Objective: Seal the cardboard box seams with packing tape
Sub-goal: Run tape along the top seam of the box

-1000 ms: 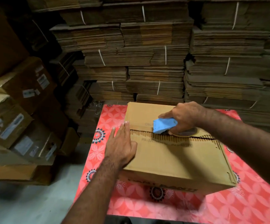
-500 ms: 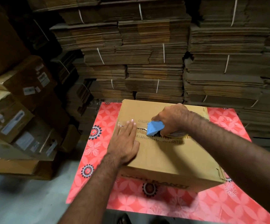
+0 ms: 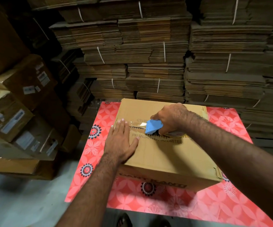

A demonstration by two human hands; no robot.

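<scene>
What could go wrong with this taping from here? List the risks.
1. The seam right of the dispenser still gapes, showing corrugation; tape may bridge it rather than close it.
2. The left hand presses only the box's left end, so the right flaps could lift and the tape wrinkle.
3. The right hand hides the roll; drift off the seam may go unseen.

Head-height view, forward and down.

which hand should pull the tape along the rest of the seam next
Right. The right hand already grips the blue plastic tape dispenser on the brown cardboard box's centre seam, with untaped seam on its side. The left hand lies flat, pinning the clear tape's start.
</scene>
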